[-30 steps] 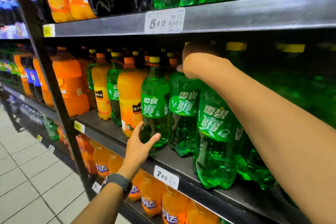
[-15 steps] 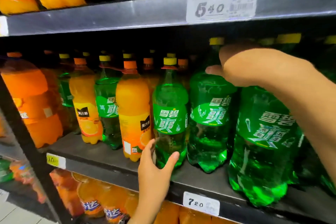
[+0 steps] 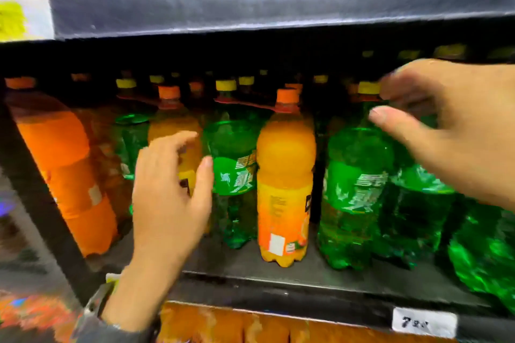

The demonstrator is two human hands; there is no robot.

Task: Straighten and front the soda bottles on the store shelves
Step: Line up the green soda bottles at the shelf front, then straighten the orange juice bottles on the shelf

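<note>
reaching toward the middle shelf (image 3: pixel 278 273) in the head view, both hands hang in front of the standing soda bottles. the left hand (image 3: pixel 170 198) is raised palm-forward with its fingers (image 3: pixel 181 142) spread wide and its thumb out to the right, holding nothing. it covers most of an orange-capped bottle (image 3: pixel 168 108) behind it, and its thumb lies over the label edge of a green bottle (image 3: pixel 237 172). whether it touches either one is lost in the motion blur.

just right of that green bottle an orange juice bottle (image 3: pixel 284 175) stands upright near the shelf's front edge, its label turned partly sideways. next right is a green soda bottle with a yellow cap (image 3: pixel 354 189), also upright.

the right hand (image 3: pixel 457 131) comes in from the right at the level of that bottle's neck, its fingers and thumb apart and loose beside the cap, gripping nothing that can be made out.

a large orange soda bottle (image 3: pixel 61 161) fills the left end of the shelf, and more green bottles (image 3: pixel 479 253) crowd the right end. a white price tag (image 3: pixel 423 321) sits on the shelf's front rail, and the upper shelf (image 3: pixel 278 0) runs across the top.
</note>
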